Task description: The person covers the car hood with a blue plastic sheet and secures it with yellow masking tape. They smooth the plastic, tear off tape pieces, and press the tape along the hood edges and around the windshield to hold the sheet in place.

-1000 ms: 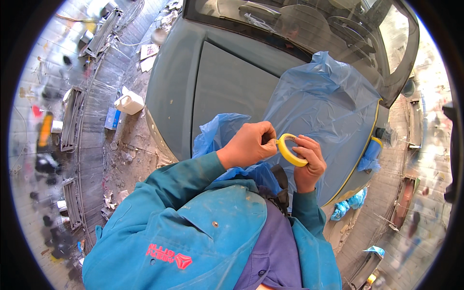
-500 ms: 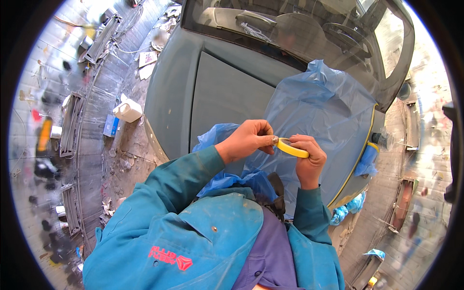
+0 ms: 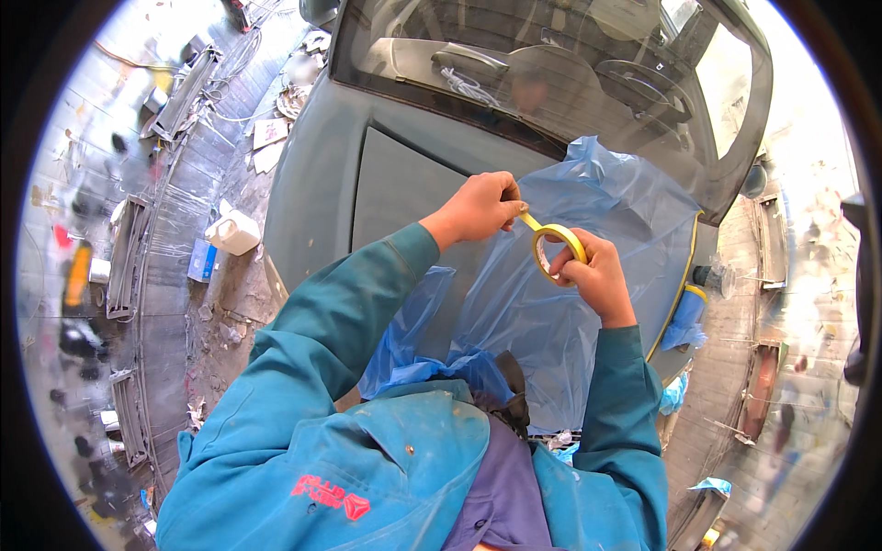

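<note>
My right hand (image 3: 595,275) grips a roll of yellow masking tape (image 3: 542,260), its thumb and a finger around the ring. A short strip runs from the roll to my left hand (image 3: 478,209), where the tape's free end is pinched between thumb and fingers. Both hands are held above the grey hood (image 3: 404,190) of a vehicle. Beneath them, blue plastic film (image 3: 597,197) lies wrinkled over the hood's right part, with yellow tape along its right edge. More bunched blue film (image 3: 404,354) lies close to my body.
A windshield (image 3: 551,83) rises behind the hood. On the floor at left stand a white plastic jug (image 3: 235,232) and a blue box (image 3: 201,261), with paper scraps around. A taped blue film bundle (image 3: 686,319) covers something at the vehicle's right corner.
A strip of tape has been drawn out between my hands. My left hand has moved up and away, and the roll has turned to show its ring opening.
</note>
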